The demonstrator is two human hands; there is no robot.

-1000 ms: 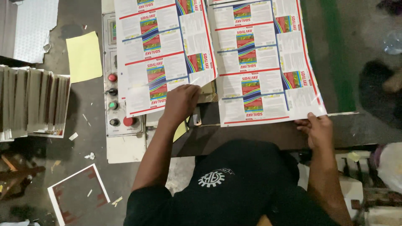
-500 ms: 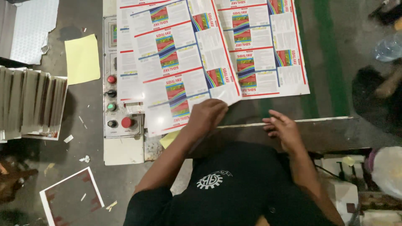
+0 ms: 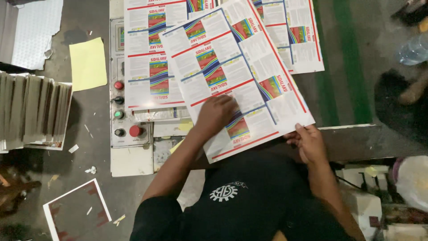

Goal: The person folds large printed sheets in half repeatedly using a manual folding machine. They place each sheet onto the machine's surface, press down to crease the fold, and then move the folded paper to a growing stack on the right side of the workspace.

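1. printed sheet [image 3: 232, 76] under my left hand [image 3: 216, 114]: white ground, red border lines, blue rules, repeated rainbow-striped panels.
2. sheet beneath [image 3: 149, 58]: same white, red and striped pattern.
3. control panel [image 3: 119, 89]: pale grey, with red, black and green buttons.
4. loose paper [image 3: 88, 64] on floor: plain yellow.
5. my shirt [image 3: 249, 201]: black, white gear emblem.

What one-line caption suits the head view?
Left hand flat on a skewed printed sheet, right hand at its near corner.
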